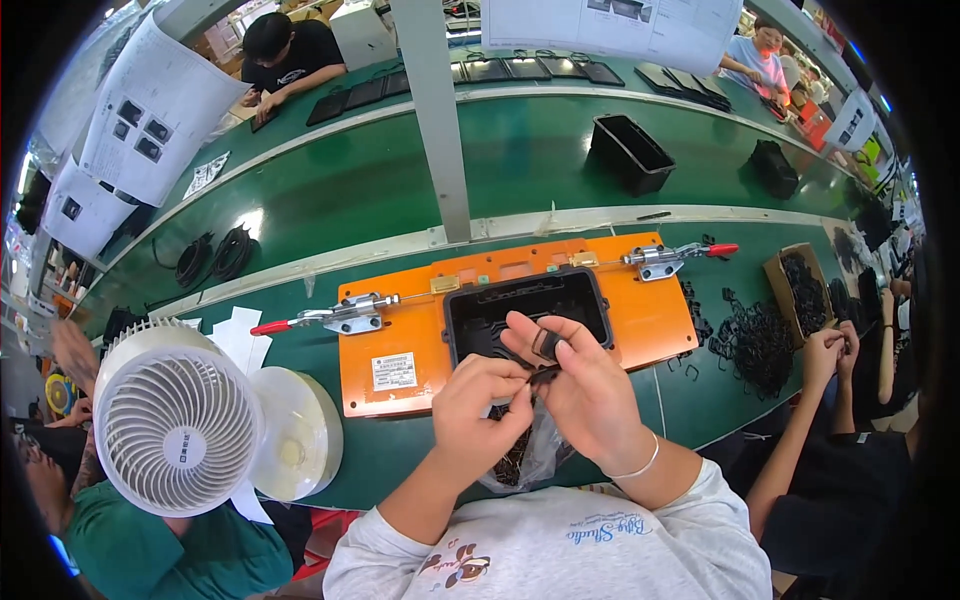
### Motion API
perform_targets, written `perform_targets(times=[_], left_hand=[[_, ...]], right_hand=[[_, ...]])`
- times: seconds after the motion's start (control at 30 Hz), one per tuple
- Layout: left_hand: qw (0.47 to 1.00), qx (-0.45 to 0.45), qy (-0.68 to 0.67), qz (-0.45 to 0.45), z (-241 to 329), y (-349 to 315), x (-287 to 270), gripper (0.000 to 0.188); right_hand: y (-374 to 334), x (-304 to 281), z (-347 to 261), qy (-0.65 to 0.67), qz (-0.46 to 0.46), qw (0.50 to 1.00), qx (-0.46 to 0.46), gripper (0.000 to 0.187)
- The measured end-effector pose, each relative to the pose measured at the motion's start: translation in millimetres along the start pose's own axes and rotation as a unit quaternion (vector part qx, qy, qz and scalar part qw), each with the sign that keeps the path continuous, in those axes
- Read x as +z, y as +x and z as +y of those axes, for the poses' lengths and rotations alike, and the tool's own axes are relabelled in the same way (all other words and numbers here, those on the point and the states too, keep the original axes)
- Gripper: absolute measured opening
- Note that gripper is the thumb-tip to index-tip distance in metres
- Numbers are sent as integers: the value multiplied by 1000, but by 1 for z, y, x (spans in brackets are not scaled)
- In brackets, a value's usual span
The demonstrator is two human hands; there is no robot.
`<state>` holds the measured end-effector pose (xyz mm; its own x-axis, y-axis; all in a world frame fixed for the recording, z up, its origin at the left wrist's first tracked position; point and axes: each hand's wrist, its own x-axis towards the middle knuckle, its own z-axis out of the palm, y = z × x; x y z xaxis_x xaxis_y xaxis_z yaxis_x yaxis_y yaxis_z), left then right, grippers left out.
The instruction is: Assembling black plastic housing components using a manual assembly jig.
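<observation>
white fan [180,410] | coiled black cables [236,252] | hanging paper sheet [175,90] | grey upright post [435,110]

On clamping fixture [400,335], housing [476,325] between 2 toggle clamps [357,313]. Left, desk fan [180,430]; right, heap of clips [762,350] beside cardboard box [783,298].

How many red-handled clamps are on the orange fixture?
2: the left clamp and the right clamp, toward opposite ends of the orange fixture. Neither is hidden.

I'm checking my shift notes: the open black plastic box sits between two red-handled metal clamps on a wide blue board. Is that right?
Not quite: the head view shows that the wide board is orange, not blue. The open black plastic box does sit between the two red-handled metal clamps.
</observation>
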<state>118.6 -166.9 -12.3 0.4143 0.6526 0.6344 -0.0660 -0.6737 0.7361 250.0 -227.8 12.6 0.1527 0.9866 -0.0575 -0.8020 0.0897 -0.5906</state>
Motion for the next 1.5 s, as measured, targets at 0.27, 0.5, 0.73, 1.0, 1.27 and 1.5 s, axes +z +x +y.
perform_targets(times=[0.27,0.5,0.73,1.0,1.27,1.5], left_hand=[[961,-207,-174,59,13,-12,14,21],[969,-189,-158,-32,9,-16,5,33],[958,-166,-234,-13,3,-20,7,35],[973,-133,-186,18,6,-25,9,31],[927,-228,-298,-5,6,-16,-13,19],[932,-212,-295,3,5,-21,-12,18]], right_hand=[[1,5,9,-3,29,999,13,29],[1,8,16,-33,23,999,-10,25],[0,6,23,-74,-5,997,-36,20],[-2,3,31,-204,-58,969,-129,24],[2,-8,14,-216,-41,967,-128,16],[2,-4,-7,-353,-126,921,-104,18]])
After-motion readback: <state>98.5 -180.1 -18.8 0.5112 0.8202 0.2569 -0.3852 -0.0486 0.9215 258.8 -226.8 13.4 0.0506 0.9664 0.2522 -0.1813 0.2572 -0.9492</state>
